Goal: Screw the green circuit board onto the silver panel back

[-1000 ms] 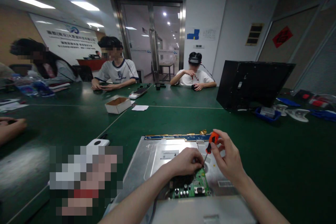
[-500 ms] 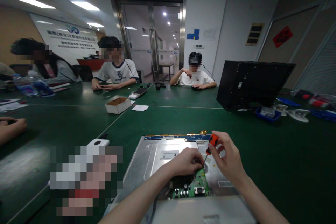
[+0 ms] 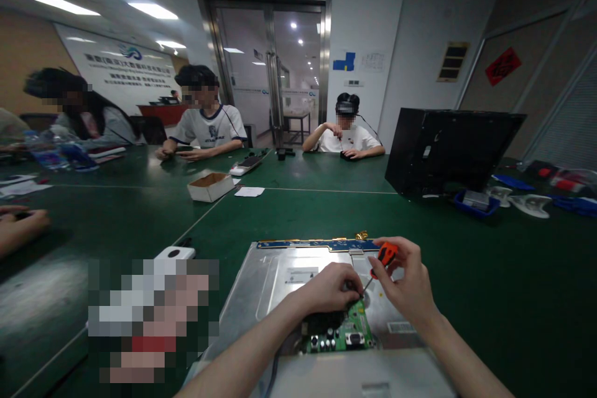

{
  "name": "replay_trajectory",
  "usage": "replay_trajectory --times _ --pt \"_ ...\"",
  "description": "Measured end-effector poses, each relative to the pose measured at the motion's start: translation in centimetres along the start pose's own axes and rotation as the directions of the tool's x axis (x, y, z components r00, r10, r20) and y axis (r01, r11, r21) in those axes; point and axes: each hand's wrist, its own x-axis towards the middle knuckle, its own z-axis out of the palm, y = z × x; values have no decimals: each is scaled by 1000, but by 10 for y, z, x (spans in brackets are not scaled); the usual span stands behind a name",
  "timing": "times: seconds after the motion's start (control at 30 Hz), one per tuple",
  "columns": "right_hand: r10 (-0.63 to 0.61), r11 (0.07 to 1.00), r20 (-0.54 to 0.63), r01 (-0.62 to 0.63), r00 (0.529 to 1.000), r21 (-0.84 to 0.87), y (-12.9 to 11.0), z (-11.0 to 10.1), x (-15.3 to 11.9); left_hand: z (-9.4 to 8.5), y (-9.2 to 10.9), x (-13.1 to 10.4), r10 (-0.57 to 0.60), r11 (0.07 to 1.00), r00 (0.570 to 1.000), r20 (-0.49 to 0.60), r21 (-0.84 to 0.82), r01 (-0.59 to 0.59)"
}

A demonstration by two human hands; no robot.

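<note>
A screwdriver (image 3: 386,254) with an orange and black handle is pinched in the fingers of my right hand (image 3: 410,280). Its thin shaft slants down to the left, the tip at the upper edge of a green circuit board (image 3: 358,323). Beside the tip, my left hand (image 3: 333,286) is closed, its fingertips pressed together at the board's edge; whatever they hold is hidden. The board sits on the back of a silver display panel (image 3: 275,261) lying flat on the table. Along the panel's far edge runs a narrow blue circuit strip (image 3: 303,245).
The green table (image 3: 326,211) carries an open cardboard box (image 3: 209,186), a white device (image 3: 175,253), a black monitor (image 3: 448,149) and a blue tray (image 3: 476,203). Several people sit around it. Another person's hand (image 3: 25,224) rests at the left.
My right hand has tipped the screwdriver handle further to the right and slightly down. The shaft slants more, while its tip stays by my left fingertips.
</note>
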Motion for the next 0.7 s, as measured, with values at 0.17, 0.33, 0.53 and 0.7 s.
replay_trajectory --times 0.17,0.33,0.53,0.7 --pt "-11 1000 8 11 1000 5 -1 0 1 0 0 0 -1 1000 1000 7 1 1" --pt "-68 996 31 69 997 -48 -1 -2 3 0 0 0 5 1000 1000 7 3 -5" --pt "-90 993 40 93 995 -77 -1 -2 3 1 -1 1 -1 1000 1000 4 0 1" --pt "-27 998 31 28 999 -49 1 -1 0 1 -1 1 -4 1000 1000 12 4 4"
